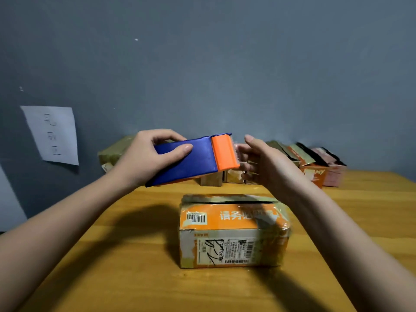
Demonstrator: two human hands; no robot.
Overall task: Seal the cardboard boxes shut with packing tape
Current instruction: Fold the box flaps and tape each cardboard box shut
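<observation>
A small orange and brown cardboard box (231, 230) with shipping labels stands on the wooden table (126, 255) in front of me, its top flaps closed with a dark gap along the far edge. My left hand (144, 156) grips a blue tape dispenser (191, 159) with an orange cutter end, held in the air above and behind the box. My right hand (258, 161) is at the cutter end, fingers reaching to the tape's edge; whether they pinch the tape is hidden by blur.
More cardboard boxes (315, 167) stand in a row along the grey wall at the back, some with open flaps. Another box (112, 154) sits behind my left hand. A sheet of paper (53, 135) hangs on the wall at left.
</observation>
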